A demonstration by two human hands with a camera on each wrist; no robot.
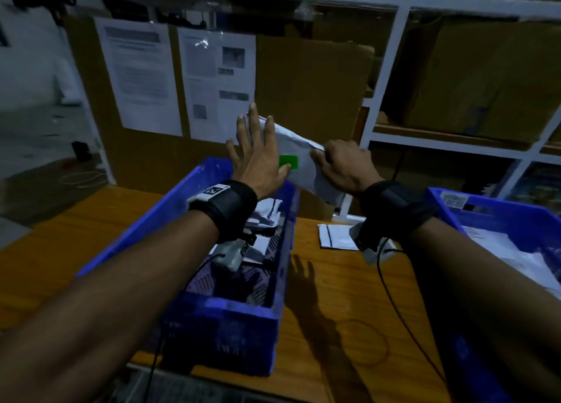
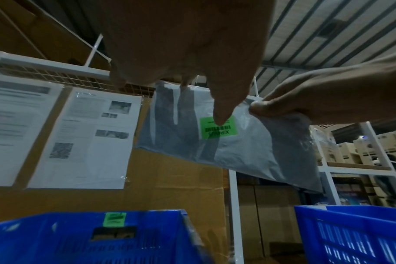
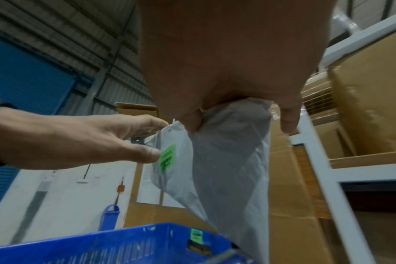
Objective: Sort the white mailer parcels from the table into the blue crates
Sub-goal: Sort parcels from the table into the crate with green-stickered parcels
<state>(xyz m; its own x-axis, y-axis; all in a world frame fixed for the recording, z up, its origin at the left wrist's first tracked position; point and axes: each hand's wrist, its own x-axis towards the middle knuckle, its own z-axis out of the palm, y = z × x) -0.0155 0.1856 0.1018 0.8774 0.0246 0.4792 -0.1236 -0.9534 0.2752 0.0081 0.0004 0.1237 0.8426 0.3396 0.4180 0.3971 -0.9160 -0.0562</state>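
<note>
- Right hand: fingers and thumb curled round the upper edge of a white parcel, gripping it in the air above the table.
- Left hand: fingers straight and spread wide, laid flat against the parcel's left part; thumb tip beside the green label on its face.
- Parcel location: held up at 12 o'clock from the person, over the far right corner of the left crate, hanging tilted.
- Left crate: contains several white parcels.
- Right crate: at 3 o'clock on the table, also holding white parcels.
- One small parcel lies flat on the table between the two crates.
</note>
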